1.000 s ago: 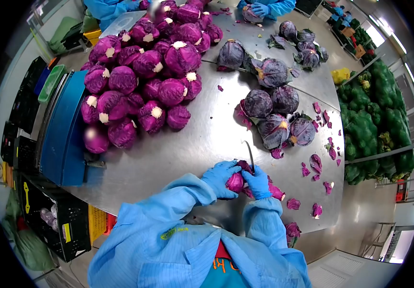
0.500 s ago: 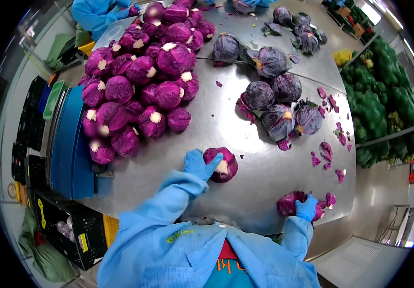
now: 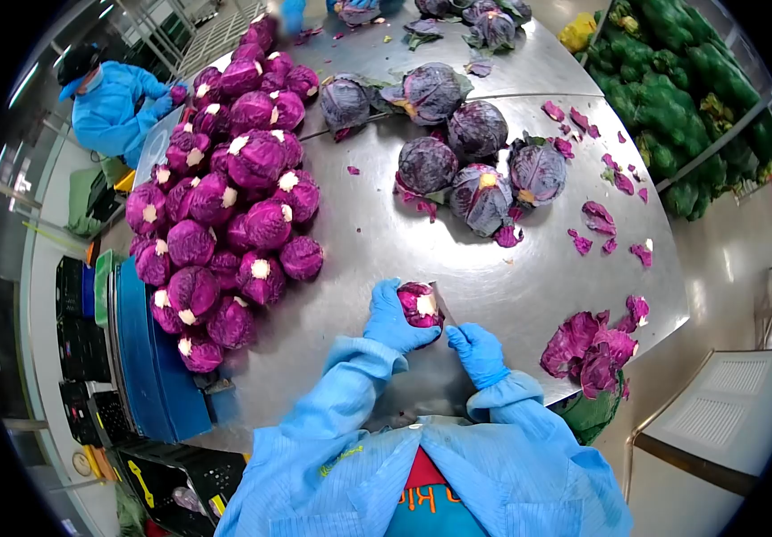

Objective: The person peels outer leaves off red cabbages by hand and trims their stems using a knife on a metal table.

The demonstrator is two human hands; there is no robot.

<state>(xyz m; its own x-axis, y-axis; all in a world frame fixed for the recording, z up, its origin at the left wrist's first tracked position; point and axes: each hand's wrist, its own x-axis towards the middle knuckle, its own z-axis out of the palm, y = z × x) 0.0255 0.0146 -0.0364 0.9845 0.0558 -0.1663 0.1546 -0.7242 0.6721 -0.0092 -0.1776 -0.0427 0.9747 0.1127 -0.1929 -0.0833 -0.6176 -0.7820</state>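
My left hand [image 3: 392, 318], in a blue glove, is wrapped round the side of a trimmed red cabbage [image 3: 419, 306] with a pale cut base, near the front of the steel table [image 3: 359, 255]. Close on its right is my right hand [image 3: 478, 353], also gloved, with its fingers curled round a knife [image 3: 440, 301]. The handle is hidden in the fist. The narrow blade stands up along the cabbage's right side; whether it cuts in cannot be told. A heap of loose purple leaves [image 3: 596, 349] lies at the table's right edge.
Trimmed red cabbages [image 3: 256, 159] are piled at the left. Darker untrimmed cabbages [image 3: 480, 197] sit behind my hands, and leaf scraps [image 3: 599, 217] lie to the right. Green net sacks [image 3: 686, 98] stand beyond the table. A co-worker [image 3: 108, 107] is at the far left.
My right hand has left the purple leaves at the right edge and come to the cabbage, now with a knife. The leaves stay there, spread out. My view has also shifted.
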